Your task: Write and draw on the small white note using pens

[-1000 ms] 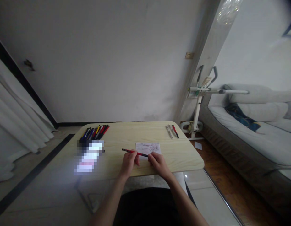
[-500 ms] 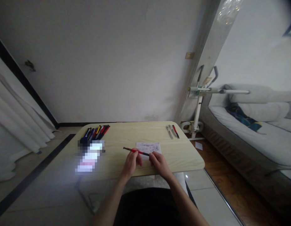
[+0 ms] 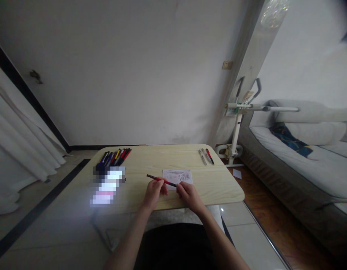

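The left hand (image 3: 154,192) and right hand (image 3: 188,193) pinched a slim red-and-black pen (image 3: 170,183) before a small white printed-looking paper sheet (image 3: 177,175) on the pale wood-grain tabletop (image 3: 218,183); good handling called for light grips aligned with its barrel.

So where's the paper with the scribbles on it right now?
In the head view, the paper lies on the table, slightly right of the picture's middle, partly hidden behind the left hand, the right hand and the pen they hold.
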The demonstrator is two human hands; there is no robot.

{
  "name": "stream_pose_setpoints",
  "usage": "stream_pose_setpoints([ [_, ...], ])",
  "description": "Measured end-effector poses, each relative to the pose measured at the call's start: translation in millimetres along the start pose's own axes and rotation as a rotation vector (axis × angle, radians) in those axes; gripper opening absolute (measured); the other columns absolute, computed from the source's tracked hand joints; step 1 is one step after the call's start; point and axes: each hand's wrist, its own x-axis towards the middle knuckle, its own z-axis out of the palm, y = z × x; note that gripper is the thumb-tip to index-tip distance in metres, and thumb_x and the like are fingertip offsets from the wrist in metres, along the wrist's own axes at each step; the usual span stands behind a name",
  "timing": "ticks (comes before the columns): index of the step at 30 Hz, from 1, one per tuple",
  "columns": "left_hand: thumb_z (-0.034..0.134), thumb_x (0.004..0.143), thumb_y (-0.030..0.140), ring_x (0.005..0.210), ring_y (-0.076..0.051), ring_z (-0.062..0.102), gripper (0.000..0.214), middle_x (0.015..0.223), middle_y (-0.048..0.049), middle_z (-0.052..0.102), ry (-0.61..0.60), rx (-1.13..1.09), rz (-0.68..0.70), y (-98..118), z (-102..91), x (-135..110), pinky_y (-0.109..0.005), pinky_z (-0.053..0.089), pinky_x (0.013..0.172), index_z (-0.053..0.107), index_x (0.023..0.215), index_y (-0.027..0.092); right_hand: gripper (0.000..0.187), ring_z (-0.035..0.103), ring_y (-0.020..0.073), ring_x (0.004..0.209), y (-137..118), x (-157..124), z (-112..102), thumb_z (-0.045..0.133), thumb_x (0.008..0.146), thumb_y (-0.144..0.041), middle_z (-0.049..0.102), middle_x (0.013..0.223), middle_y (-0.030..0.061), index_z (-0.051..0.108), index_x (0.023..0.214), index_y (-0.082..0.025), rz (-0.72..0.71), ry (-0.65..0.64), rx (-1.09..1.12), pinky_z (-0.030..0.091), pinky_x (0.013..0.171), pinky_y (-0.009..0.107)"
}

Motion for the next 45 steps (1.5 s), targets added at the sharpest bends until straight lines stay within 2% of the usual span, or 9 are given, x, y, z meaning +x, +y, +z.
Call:
stream_pose_setpoints([
  [10,0.048,0.074,0.037,0.047,-0.013,0.056,0.028,0.051,-0.0028,0.06,0.032,0.026,0.027,-1.0,2.7,-0.1,-0.024,0.041,0.048,0.056,0.072,0.011,0.034,0.048,0.0102,0.052,-2.8,-2.3,-1.8,0.036,0.085,-0.036,0.052,0.054,-0.0013,0.051,0.062,-0.016,-0.018,-0.066,-0.047,0.034,0.05,0.02],
  [19,0.049,0.074,0.04,0.049,-0.015,0.058,0.031,0.054,-0.0056,0.064,0.033,0.085,0.035,0.9,2.4,-0.8,-0.024,0.043,0.051,0.057,0.071,0.01,0.035,0.047,0.0099,0.051,-3.2,-2.6,-0.1,0.034,0.086,-0.035,0.051,0.053,-0.0014,0.05,0.061,-0.016,-0.017,-0.057,-0.082,0.033,0.05,0.02],
  [45,0.048,0.074,0.038,0.045,-0.013,0.056,0.029,0.048,-0.0041,0.062,0.084,0.096,0.032,2.0,3.9,-1.7,-0.022,0.041,0.049,0.057,0.065,0.011,0.034,0.05,0.0099,0.053,-2.4,-3.4,-0.5,0.034,0.087,-0.034,0.055,0.056,-0.0006,0.052,0.064,-0.016,-0.071,-0.075,-0.21,0.031,0.05,0.019],
])
